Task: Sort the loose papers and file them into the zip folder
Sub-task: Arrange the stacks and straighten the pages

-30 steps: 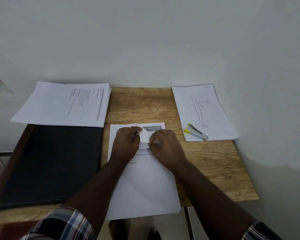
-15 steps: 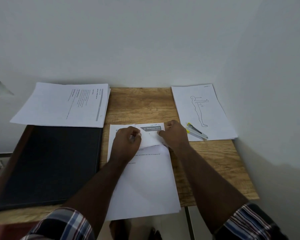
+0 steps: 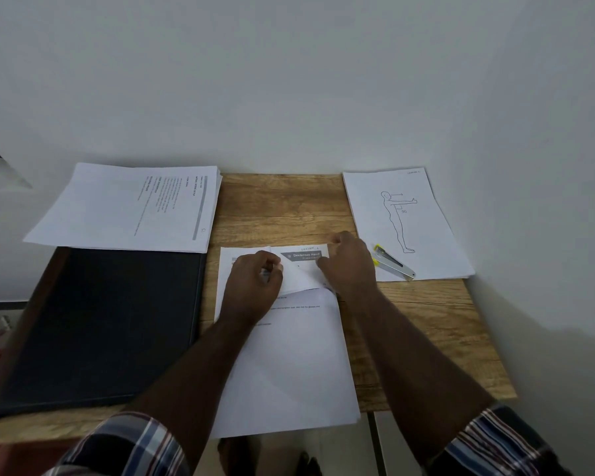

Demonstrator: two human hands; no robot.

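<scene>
On a wooden table (image 3: 282, 207) against a white wall, a paper stack (image 3: 289, 365) lies at the centre, its near edge hanging over the table's near side. Both hands work at its far end, where the top sheet (image 3: 301, 274) is folded back toward the person, uncovering a grey header that reads "Dexterous Hand". The left hand (image 3: 251, 286) rests on the stack with its fingers curled, pinching the folded sheet's left edge. The right hand (image 3: 349, 266) holds the far right corner of the stack; whether its fingers pinch the paper or just press on it cannot be told.

The black zip folder (image 3: 97, 324) lies closed on the left of the table, just beside the stack. A second pile (image 3: 124, 207) sits at the far left, its near edge overlapping the folder. At the far right lies a sheet with a figure drawing (image 3: 406, 221), and on its near part rests a stapler (image 3: 392, 264), close to the right hand. Plaid sleeves (image 3: 131, 444) show at the near edge.
</scene>
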